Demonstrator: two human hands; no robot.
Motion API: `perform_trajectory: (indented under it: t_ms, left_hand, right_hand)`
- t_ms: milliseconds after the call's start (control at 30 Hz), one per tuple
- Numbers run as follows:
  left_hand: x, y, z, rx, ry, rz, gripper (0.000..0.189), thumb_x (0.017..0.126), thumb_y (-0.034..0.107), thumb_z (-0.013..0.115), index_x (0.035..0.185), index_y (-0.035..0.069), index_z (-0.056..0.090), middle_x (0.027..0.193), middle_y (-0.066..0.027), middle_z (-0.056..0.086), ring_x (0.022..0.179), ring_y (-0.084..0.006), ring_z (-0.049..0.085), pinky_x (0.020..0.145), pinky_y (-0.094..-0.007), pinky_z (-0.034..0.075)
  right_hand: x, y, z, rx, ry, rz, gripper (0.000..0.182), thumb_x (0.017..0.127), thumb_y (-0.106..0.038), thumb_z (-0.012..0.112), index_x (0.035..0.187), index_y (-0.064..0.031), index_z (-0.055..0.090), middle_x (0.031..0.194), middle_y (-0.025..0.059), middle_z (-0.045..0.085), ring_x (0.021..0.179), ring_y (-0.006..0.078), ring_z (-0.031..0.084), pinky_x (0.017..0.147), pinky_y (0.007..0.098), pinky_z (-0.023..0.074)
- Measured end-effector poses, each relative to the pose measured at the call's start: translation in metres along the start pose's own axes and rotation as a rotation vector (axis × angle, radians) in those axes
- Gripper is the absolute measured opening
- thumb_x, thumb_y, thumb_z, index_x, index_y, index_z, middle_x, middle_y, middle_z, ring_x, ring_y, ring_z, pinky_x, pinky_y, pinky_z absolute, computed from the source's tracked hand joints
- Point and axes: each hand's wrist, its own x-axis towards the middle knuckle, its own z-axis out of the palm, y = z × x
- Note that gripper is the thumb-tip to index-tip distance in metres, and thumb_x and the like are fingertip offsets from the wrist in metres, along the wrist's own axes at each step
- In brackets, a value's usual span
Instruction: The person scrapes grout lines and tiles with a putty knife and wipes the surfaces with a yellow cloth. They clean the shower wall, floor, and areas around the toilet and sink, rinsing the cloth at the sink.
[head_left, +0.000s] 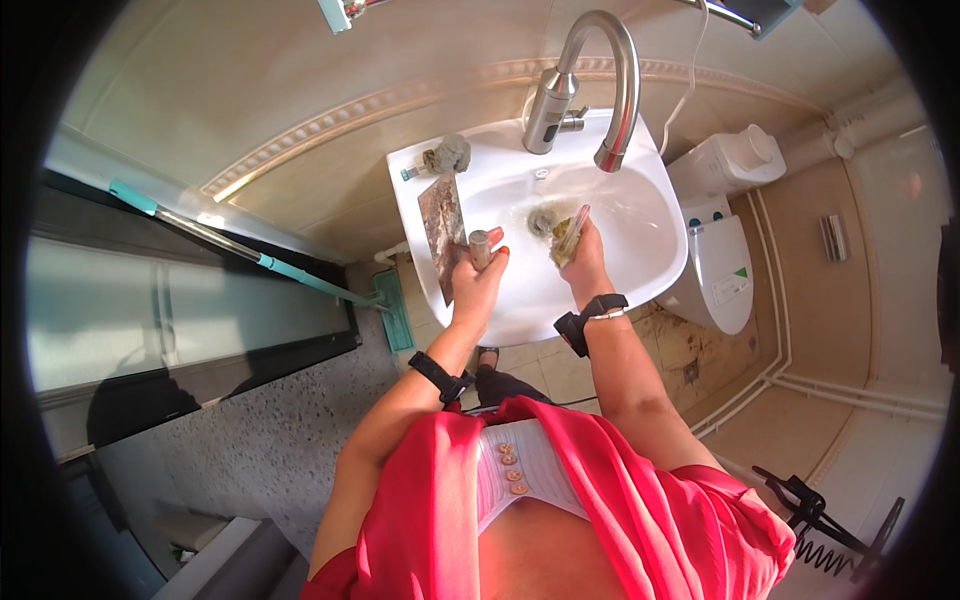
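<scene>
Over the left side of a white washbasin (517, 319), my left hand (476, 281) grips the handle of a flat rectangular plastering trowel (442, 225), whose blade is smeared with brown and grey residue. My right hand (585, 255) holds a wet yellow-green sponge or cloth (566, 236) above the bowl, just right of the drain (541, 222). A curved metal faucet (621, 82) arches over the basin, its spout above and right of my right hand. Whether water runs from it is hard to tell.
A grey lumpy rag or sponge (452, 154) lies on the basin's back left corner. To the right stands a white toilet (720, 274) with its lid down. A turquoise-handled mop (285, 270) leans at the left, its head on the floor. A white cord (686, 75) hangs behind the faucet.
</scene>
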Motion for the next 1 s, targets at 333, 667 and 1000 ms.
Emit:
perform_trajectory:
  t_ms: [333,667,1000]
  left_hand:
    - [-0.001,-0.01,0.012,-0.018,0.026,0.02,0.037,0.085,0.013,0.063,0.12,0.002,0.057,0.096,-0.0003,0.058,0.081,-0.0065,0.05,0.072,-0.0227,0.042]
    - [-0.005,-0.016,0.038,0.13,-0.07,0.069,0.052,0.086,0.015,0.063,0.135,0.009,0.047,0.09,0.0006,0.06,0.078,-0.0073,0.054,0.07,-0.0229,0.044]
    - [0.018,-0.027,0.046,0.154,-0.046,0.103,0.055,0.084,0.015,0.063,0.136,0.012,0.045,0.122,-0.0136,0.056,0.107,-0.0205,0.056,0.088,-0.0305,0.045]
  right_hand:
    - [-0.035,-0.008,0.018,0.204,-0.19,0.096,0.03,0.097,-0.027,0.041,0.114,-0.0063,0.055,0.108,0.0091,0.063,0.095,0.0241,0.062,0.08,0.0369,0.0519]
    - [-0.017,0.004,0.0,-0.094,0.024,-0.061,0.054,0.096,-0.055,0.034,0.106,-0.0064,0.056,0.084,0.0071,0.06,0.066,0.0207,0.058,0.052,0.0362,0.0475]
    - [-0.062,-0.015,0.02,0.023,-0.431,0.133,0.071,0.095,-0.052,0.039,0.144,-0.0025,0.027,0.132,0.0132,0.049,0.119,0.0279,0.048,0.103,0.0404,0.0319]
